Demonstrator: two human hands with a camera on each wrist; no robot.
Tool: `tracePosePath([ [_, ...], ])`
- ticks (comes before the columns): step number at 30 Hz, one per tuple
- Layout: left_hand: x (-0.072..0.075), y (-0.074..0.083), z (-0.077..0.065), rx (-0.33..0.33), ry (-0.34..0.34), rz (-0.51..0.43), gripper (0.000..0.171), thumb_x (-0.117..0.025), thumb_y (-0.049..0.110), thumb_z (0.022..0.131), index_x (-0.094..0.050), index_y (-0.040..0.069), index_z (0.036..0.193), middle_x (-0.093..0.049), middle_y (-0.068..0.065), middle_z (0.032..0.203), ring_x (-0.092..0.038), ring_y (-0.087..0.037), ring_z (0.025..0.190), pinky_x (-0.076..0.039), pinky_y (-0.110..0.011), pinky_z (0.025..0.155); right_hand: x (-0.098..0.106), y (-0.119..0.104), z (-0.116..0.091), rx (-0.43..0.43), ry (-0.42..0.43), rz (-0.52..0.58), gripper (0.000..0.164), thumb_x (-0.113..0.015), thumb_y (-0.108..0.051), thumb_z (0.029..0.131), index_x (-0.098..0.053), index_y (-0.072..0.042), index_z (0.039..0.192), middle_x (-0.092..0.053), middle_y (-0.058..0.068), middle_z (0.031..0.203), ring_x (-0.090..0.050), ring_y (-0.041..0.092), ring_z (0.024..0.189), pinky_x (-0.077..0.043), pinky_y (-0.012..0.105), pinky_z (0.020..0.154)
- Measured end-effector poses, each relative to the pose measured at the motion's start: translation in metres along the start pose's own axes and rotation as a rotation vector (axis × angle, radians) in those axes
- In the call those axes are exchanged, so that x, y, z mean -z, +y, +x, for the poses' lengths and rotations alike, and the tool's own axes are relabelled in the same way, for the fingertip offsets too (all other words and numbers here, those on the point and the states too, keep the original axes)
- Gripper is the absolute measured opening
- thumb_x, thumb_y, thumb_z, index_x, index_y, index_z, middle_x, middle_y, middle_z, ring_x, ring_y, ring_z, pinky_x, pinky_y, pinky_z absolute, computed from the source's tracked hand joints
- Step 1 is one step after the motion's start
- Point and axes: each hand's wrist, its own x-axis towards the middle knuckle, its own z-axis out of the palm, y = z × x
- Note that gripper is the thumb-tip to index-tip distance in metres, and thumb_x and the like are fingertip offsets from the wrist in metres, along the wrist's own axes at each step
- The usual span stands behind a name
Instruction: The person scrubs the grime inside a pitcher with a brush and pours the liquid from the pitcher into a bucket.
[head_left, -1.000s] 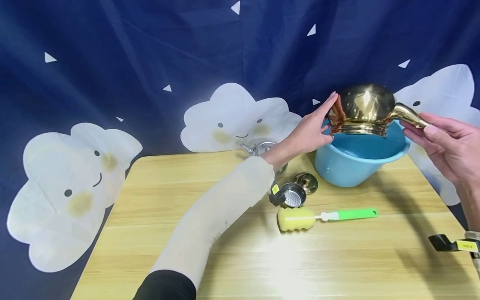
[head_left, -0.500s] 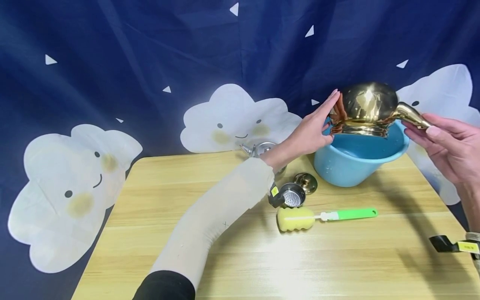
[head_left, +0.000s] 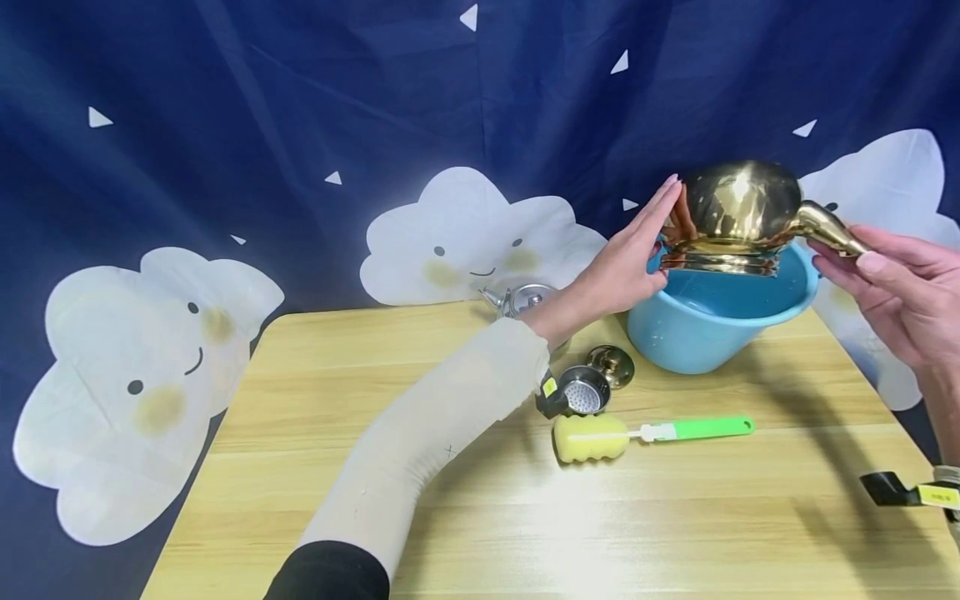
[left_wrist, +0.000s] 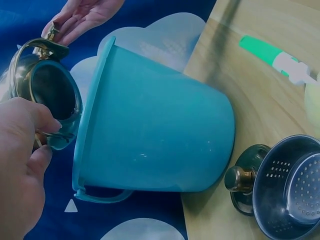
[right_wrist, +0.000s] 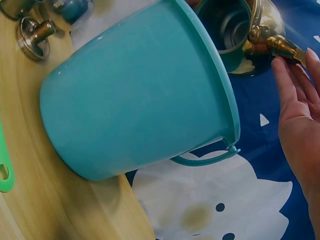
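A shiny gold teapot (head_left: 742,204) is held upside down over the blue bucket (head_left: 690,337), its round opening facing down. My left hand (head_left: 622,258) grips the teapot's left side, with thumb and fingers near the rim in the left wrist view. On the right, my right hand (head_left: 900,283) pinches the end of the spout (head_left: 821,227) between thumb and fingers. The teapot's dark metal inside (right_wrist: 230,25) shows in the right wrist view. Below it, the bucket's inside is partly hidden by the teapot.
A perforated strainer cup (head_left: 585,390) and a gold lid (head_left: 611,367) lie left of the bucket. In front is a yellow sponge brush (head_left: 592,439) with a green handle. A silver kettle (head_left: 528,296) stands behind my left forearm. A blue curtain (head_left: 300,125) hangs behind the table.
The teapot has risen slightly and shifted a little to the right, with both hands moving along. The things on the table have stayed in place.
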Motion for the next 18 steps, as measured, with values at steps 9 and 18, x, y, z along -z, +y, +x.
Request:
tracePosePath([
  [9, -0.0003, -0.002, -0.0007, -0.067, 0.028, 0.037, 0.101, -0.059, -0.009, 0.091, 0.002, 0.018, 0.167, 0.013, 0.014, 0.175, -0.018, 0.004, 0.153, -0.041, -0.012, 0.077, 0.0005, 0.0002, 0.0008, -0.001, -0.008, -0.02, 0.041, -0.027, 0.026, 0.099, -0.042, 0.027, 0.138, -0.056, 0.037, 0.143, -0.061, 0.044, 0.132, -0.051, 0.043, 0.107],
  [18, -0.0013, -0.0029, -0.0004, -0.098, 0.049, 0.052, 0.1, -0.059, -0.011, 0.09, 0.0, 0.015, 0.167, 0.008, 0.006, 0.177, -0.018, 0.002, 0.154, -0.037, -0.014, 0.069, 0.0004, 0.0001, -0.0004, 0.0, -0.006, 0.002, 0.042, -0.026, 0.027, 0.099, -0.04, 0.028, 0.138, -0.053, 0.037, 0.145, -0.06, 0.044, 0.133, -0.05, 0.043, 0.108],
])
